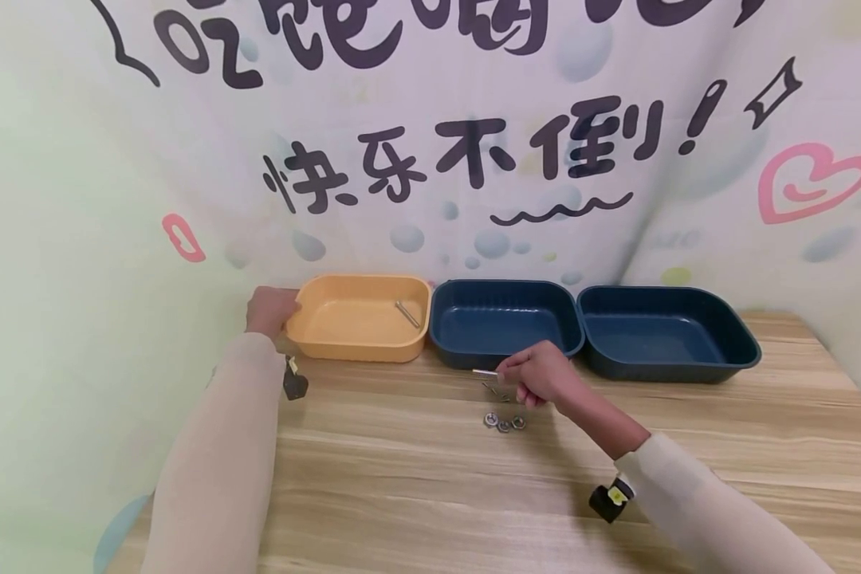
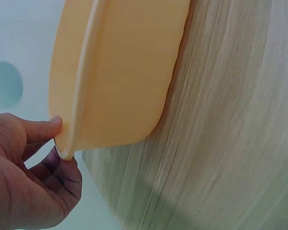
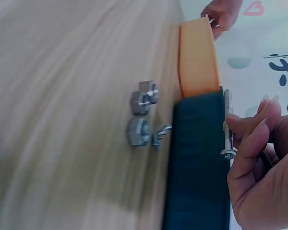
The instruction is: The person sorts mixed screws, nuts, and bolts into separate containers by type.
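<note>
My left hand [image 1: 269,311] pinches the left rim of an orange tray [image 2: 120,86], thumb inside and fingers beneath the lip. Inside that tray a long bolt [image 1: 407,314] lies near its right wall. Between thumb and fingertips, my right hand [image 1: 541,373] grips another long bolt [image 3: 228,120], raised above the table at the front of the middle blue tray [image 1: 505,360]. Below this hand, three hex nuts [image 1: 504,426] sit close together on the wood. Small screws [image 3: 158,138] lie beside the nuts, partly covered by my right hand in the head view.
A second blue tray [image 1: 678,371] stands at the right, in one row with the other two along the back of the wooden table [image 1: 402,478]. Behind them hangs a printed cloth [image 1: 416,183] with large lettering. Small black devices hang at both wrists.
</note>
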Demonstrator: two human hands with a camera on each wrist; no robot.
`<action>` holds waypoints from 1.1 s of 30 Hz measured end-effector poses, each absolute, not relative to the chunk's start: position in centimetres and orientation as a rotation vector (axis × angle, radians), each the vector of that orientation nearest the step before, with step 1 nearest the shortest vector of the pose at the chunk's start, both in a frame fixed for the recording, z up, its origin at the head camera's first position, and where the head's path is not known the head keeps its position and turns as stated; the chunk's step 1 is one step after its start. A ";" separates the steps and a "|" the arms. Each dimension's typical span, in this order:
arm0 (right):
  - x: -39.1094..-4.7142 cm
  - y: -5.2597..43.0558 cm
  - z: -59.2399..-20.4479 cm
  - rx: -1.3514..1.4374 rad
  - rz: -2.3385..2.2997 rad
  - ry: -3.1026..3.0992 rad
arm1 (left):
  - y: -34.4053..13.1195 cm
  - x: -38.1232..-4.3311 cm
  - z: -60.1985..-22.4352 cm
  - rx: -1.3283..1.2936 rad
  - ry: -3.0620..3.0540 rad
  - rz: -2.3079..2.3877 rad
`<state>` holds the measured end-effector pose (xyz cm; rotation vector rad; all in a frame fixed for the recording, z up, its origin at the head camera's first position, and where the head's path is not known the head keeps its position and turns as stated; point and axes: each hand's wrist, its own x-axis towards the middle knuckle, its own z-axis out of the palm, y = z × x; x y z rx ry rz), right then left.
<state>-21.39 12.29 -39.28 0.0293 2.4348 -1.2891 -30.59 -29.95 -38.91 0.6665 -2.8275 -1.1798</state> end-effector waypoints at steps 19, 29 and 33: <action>-23.6 9.1 -34.1 -0.038 -1.310 2.471 | -30.0 -30.2 -38.7 0.692 -2.809 -1.235; -24.7 7.5 -32.7 -0.051 -1.306 2.479 | -30.3 -30.7 -39.0 0.682 -2.808 -1.244; -25.3 6.8 -32.4 -0.049 -1.298 2.471 | -30.2 -30.8 -39.0 0.696 -2.809 -1.248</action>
